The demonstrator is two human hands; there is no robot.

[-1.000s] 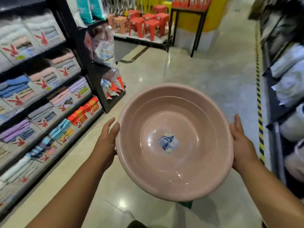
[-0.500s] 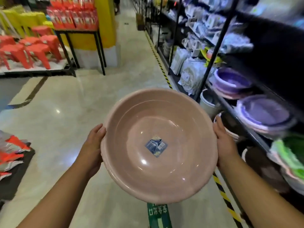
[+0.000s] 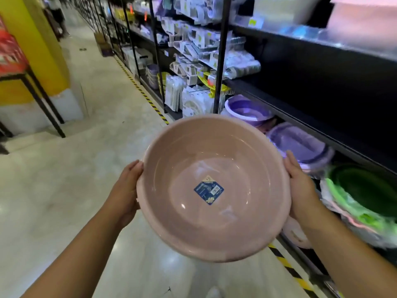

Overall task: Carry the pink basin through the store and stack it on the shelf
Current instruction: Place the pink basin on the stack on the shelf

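1. Between the left hand (image 3: 125,190) and the right hand (image 3: 300,188), the round pink plastic basin (image 3: 214,186) is held over the floor, both hands pressed on its rim.
2. Beside the black shelf (image 3: 300,117), it could be bumped and dropped.

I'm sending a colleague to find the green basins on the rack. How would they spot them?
Follow the black store shelving to its low tier, beside the right hand. Past the purple plastic basins sits the stack of round green plastic basins, the only green ones.

Purple basins (image 3: 300,145) and green basins (image 3: 363,190) sat low on the right. White packaged goods (image 3: 193,100) hung further along, a yellow pillar (image 3: 38,50) stood left, and striped tape (image 3: 148,100) edged the floor (image 3: 64,190).
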